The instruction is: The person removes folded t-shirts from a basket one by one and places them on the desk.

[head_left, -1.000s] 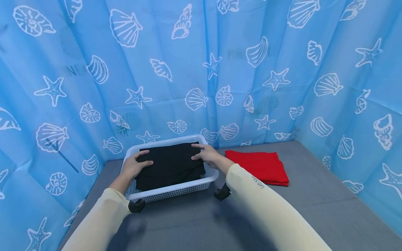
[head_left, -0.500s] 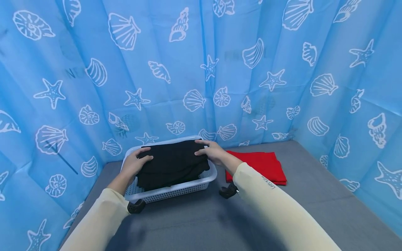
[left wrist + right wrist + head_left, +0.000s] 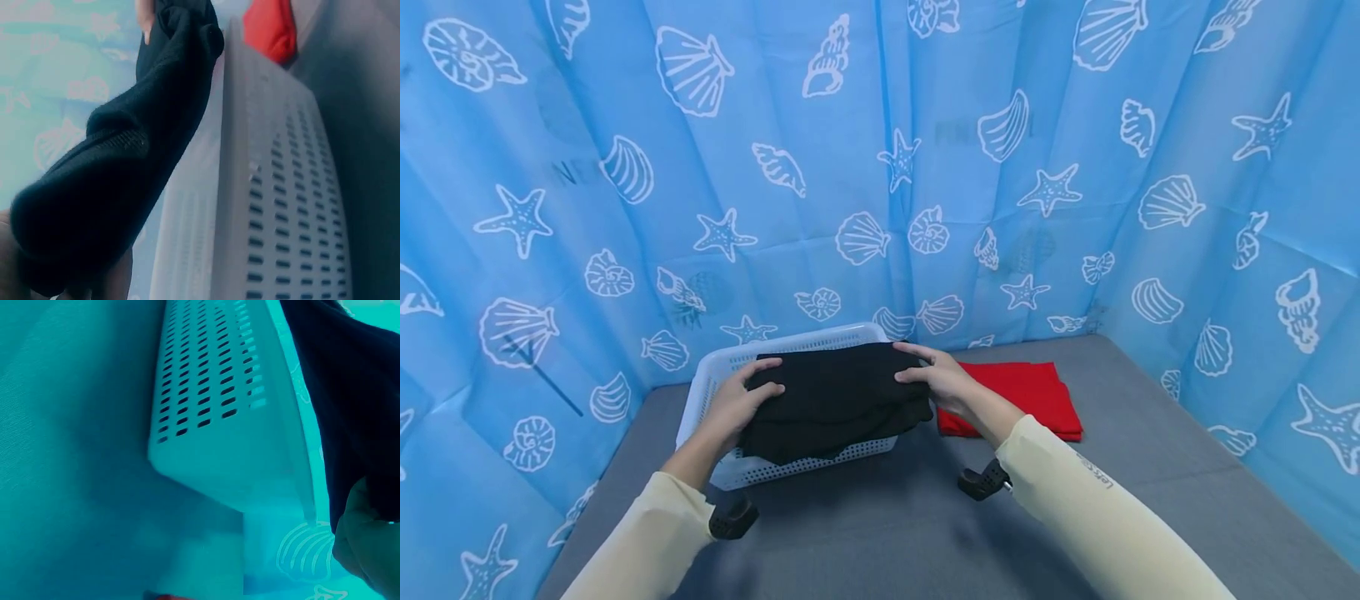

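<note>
A folded black cloth [image 3: 838, 400] hangs between both hands, raised above a white perforated plastic basket [image 3: 730, 477]. My left hand [image 3: 735, 406] grips its left end, thumb on top and the other fingers partly hidden underneath. At the opposite end my right hand [image 3: 946, 382] pinches the cloth, which juts past the basket's right side. In the left wrist view the black cloth [image 3: 131, 150] sags in a thick fold above the basket rim [image 3: 231, 187]. A gap separates the black cloth [image 3: 350, 406] from the basket [image 3: 206, 450] in the right wrist view.
A folded red cloth [image 3: 1022, 396] lies right of the basket, partly behind my right forearm. Both rest on a grey fabric-covered surface [image 3: 850, 542]. A blue shell-patterned curtain [image 3: 880, 167] borders the back and sides.
The black cloth has come up out of the basket and shifted right and toward me, carried by both hands. More of the basket's left inside shows now. The red cloth has stayed put.
</note>
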`<move>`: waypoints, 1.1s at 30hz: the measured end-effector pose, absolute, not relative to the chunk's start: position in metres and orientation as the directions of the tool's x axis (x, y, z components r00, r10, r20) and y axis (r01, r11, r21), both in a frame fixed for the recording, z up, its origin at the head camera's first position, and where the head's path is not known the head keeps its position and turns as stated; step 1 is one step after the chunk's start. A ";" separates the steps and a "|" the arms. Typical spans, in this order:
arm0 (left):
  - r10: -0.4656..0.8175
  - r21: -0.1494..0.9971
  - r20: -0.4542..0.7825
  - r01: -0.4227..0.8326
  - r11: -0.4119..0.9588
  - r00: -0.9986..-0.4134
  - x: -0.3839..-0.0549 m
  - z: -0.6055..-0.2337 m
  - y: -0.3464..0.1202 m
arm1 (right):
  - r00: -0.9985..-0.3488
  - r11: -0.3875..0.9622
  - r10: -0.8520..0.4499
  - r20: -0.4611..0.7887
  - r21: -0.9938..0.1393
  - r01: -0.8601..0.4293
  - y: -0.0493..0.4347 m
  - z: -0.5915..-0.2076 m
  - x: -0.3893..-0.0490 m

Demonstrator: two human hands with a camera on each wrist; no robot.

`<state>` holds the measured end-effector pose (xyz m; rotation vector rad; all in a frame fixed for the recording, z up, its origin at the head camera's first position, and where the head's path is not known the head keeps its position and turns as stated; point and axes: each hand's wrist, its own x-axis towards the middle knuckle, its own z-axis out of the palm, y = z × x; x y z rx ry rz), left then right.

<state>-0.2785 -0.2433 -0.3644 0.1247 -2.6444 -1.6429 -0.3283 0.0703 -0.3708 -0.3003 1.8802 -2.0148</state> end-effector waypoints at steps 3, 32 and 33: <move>-0.067 0.900 -0.017 -0.045 0.434 -0.998 -0.275 -0.369 -0.237 | -0.904 -0.057 -0.421 -0.073 -0.993 0.107 0.082 -0.372 -0.320; 0.176 0.995 0.003 0.021 0.102 -0.984 -0.226 -0.393 -0.167 | -0.915 -0.108 -0.403 0.040 -0.994 0.005 0.186 -0.386 -0.235; 0.190 0.994 0.005 0.025 0.102 -0.982 -0.225 -0.394 -0.165 | -0.913 -0.106 -0.406 0.043 -0.994 0.001 0.189 -0.388 -0.233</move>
